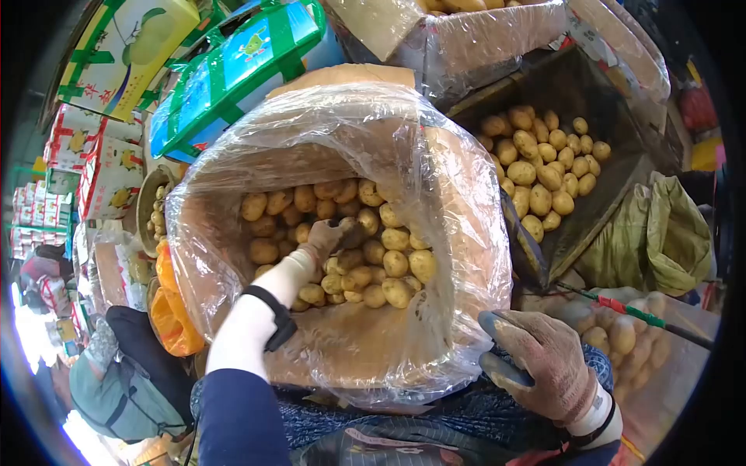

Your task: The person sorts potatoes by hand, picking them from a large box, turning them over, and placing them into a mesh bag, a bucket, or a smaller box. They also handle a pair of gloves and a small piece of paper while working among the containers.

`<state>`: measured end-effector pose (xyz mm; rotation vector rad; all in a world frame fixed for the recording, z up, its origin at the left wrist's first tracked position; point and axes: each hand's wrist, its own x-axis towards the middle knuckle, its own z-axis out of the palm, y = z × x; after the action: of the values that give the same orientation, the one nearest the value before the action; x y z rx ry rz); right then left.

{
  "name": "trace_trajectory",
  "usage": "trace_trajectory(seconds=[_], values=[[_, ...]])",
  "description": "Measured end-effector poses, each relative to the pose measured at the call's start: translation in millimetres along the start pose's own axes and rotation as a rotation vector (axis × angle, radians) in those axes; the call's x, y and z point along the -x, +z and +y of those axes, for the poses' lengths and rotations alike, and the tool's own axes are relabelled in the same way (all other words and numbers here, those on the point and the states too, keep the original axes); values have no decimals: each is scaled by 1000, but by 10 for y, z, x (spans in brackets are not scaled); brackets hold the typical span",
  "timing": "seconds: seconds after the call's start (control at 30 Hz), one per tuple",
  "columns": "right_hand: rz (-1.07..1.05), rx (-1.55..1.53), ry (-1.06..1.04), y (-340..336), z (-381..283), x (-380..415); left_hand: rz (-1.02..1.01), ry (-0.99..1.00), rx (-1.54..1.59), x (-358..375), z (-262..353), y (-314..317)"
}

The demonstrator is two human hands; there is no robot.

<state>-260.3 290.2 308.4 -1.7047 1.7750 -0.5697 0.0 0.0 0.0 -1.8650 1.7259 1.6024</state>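
Note:
A large cardboard box [470,225] lined with clear plastic stands in front of me, with many potatoes [396,264] at its bottom. My left hand [322,239], in a brown work glove with dark fingertips, reaches down into the box. Its fingers stretch out over the potatoes and touch them; their undersides are hidden. Outside the box, by its near right corner, my right hand [548,361] wears a matching glove with grey fingertips. Thumb and fingers are apart there, and nothing shows between them.
A dark open container [598,225] with more potatoes stands at the right, beside a green sack [657,237]. Another potato box [493,35] is at the back. A green-taped blue carton [241,66] borders the box's far left. An orange bag [172,311] hangs left.

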Motion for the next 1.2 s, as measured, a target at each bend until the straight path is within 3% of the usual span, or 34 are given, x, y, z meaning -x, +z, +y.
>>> trace_trajectory(seconds=[0.03, 0.07, 0.13, 0.23, 0.27, 0.37, 0.4, 0.43, 0.5, 0.57, 0.6, 0.63, 0.7, 0.83, 0.9, 0.93, 0.97, 1.03, 1.07, 1.13, 1.17, 1.2], values=[[35, 6, -45, 15, 20, -34, -253, 5, 364, 156, 69, -144], [71, 14, -93, 22, 39, -77, -244, 3, 362, 264, 113, -273], [90, 45, -140, 16, -38, -71, -629, 96, 474, 613, 306, -576], [79, 29, -171, 124, -87, -71, -584, -22, 576, 1393, 540, -847], [82, 27, -160, 153, -79, -88, -661, 19, 641, 1409, 408, -970], [52, 49, -220, 209, -137, -193, -649, 178, 802, 2076, 460, -1336], [64, 20, -198, 249, -166, -218, -527, 161, 920, 2367, 467, -1484], [75, -5, -175, 283, -192, -242, -539, 297, 806, 2517, 335, -1716], [90, -53, -223, 371, -223, -311, -639, 406, 934, 2825, -9, -2194], [94, -5, -170, 407, -223, -359, -266, 468, 926, 3242, -323, -2498], [85, 39, -200, 400, -214, -389, -174, 501, 893, 3422, -481, -2651], [80, 42, -214, 407, -197, -414, 8, 470, 887, 3547, -623, -2733], [78, 76, -206, 442, -159, -463, 181, 378, 796, 3519, -1141, -3039], [22, 75, -152, 474, -112, -541, 281, 340, 575, 3127, -1939, -3232], [-11, 67, -145, 501, -144, -591, 359, 133, 681, 2820, -2075, -3111], [-20, 62, -116, 457, -141, -545, 184, 253, 350, 2527, -2220, -3188], [-109, -36, 48, 432, -237, -547, 194, 292, 217, 2426, -2264, -3090], [-164, -74, -32, 594, 3, -597, 269, 277, 212, 2440, -2234, -2875], [-162, 54, -26, 594, -76, -597, 282, 294, 223, 2305, -2127, -2802], [-246, 265, 75, 685, -72, -673, 274, 339, 149, 1962, -1655, -2582], [-247, 273, -9, 762, 26, -751, 265, 356, 90, 1872, -1337, -2456], [-292, 215, 38, 721, -81, -834, 231, 377, 24, 1793, -1044, -2340]])
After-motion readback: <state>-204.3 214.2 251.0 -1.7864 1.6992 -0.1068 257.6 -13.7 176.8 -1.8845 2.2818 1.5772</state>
